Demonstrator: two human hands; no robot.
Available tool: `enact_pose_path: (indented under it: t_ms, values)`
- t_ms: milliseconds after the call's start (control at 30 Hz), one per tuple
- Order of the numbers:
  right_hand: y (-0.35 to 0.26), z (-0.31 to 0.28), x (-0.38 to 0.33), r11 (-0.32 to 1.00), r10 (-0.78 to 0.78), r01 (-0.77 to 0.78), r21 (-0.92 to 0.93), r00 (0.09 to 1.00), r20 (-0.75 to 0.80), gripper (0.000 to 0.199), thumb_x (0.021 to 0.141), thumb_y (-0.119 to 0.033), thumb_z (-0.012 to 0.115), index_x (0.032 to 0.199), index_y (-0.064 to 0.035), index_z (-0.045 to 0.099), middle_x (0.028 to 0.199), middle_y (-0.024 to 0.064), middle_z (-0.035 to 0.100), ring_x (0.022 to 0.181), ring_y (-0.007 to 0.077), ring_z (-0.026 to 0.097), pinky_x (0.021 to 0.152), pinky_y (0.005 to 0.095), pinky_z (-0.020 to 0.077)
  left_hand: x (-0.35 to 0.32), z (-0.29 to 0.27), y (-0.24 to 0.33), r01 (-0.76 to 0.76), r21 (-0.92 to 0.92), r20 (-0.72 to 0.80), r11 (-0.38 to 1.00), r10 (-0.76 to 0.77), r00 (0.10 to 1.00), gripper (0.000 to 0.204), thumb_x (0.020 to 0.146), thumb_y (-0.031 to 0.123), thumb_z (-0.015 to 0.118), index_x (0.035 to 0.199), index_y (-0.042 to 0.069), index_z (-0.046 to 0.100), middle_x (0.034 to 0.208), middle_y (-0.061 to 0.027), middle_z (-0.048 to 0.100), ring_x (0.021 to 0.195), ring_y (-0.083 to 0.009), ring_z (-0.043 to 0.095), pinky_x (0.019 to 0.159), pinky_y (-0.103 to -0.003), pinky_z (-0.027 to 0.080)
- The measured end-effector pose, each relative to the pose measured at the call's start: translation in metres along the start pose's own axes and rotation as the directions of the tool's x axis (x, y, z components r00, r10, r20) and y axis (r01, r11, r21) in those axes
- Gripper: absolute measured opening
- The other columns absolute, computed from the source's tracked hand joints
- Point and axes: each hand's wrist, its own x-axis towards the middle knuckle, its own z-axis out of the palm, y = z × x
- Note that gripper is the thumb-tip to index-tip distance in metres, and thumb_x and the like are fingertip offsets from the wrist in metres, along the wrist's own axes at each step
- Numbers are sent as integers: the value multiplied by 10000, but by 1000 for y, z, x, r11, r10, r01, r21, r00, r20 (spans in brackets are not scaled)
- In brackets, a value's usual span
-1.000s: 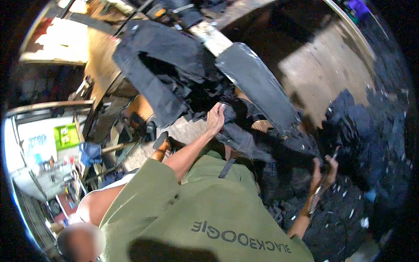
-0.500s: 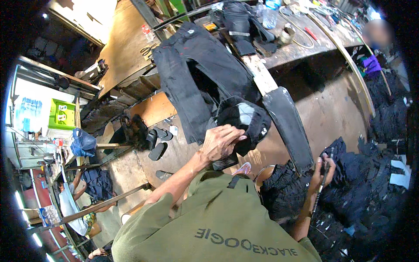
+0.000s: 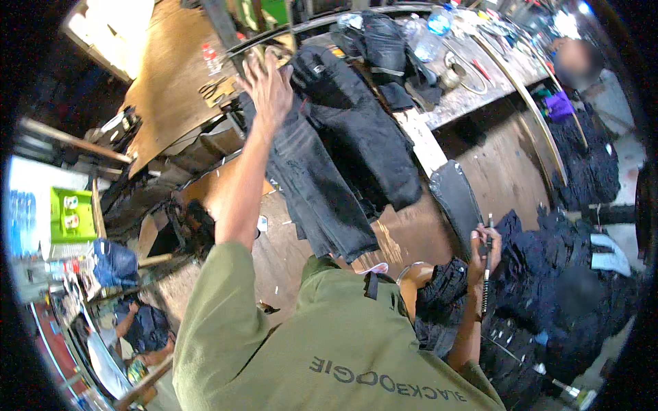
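Observation:
A pair of black jeans (image 3: pixel 322 157) lies stretched out in front of me, with its legs hanging toward my body. My left hand (image 3: pixel 269 94), fingers spread, is at the far left edge of the jeans near the waist. Whether its fingertips touch the cloth I cannot tell. Off to the right, my right hand (image 3: pixel 485 248) is closed around a slim dark pen-like tool (image 3: pixel 487 264) with a coiled spring at its lower end. A narrow board (image 3: pixel 458 198) with a dark padded end sticks out between that hand and the jeans.
Scissors (image 3: pixel 211 90) and a small bottle (image 3: pixel 211 58) stand on the wooden table at left. More dark garments, a clear plastic bottle (image 3: pixel 430 42) and a can (image 3: pixel 452 77) are on the far workbench. Piles of dark clothing (image 3: pixel 555 274) fill the right side. Another person sits at lower left.
My left hand has left the bunched lower end of the jeans and reached away to their far left edge, its fingers now spread. The legs hang straighter. My right hand still holds the tool.

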Motion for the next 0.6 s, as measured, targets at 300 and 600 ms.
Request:
enact_pose_path:
  t_ms: [300, 600]
  values:
    - [-19, -15, -76, 877, 428, -455, -150, 885, -185, 207, 983, -138, 792, 1151, -80, 685, 1049, 59, 764, 977, 153, 695, 902, 320, 543, -41, 198, -88, -365, 127, -37, 923, 372, 928, 1071, 772, 935, 620, 1681, 456, 314, 1716, -302, 234, 1551, -652, 140, 1089, -932, 83]
    - [-10, -25, -120, 707, 649, -681, -191, 731, -210, 233, 988, -152, 785, 1178, -62, 684, 1176, 106, 791, 1076, 177, 724, 928, 342, 569, 2, 311, -163, -548, 160, -136, 821, 568, 811, 1107, 771, 1003, 523, 1701, 526, 159, 1804, -203, 30, 1632, -535, -14, 1126, -889, -84]
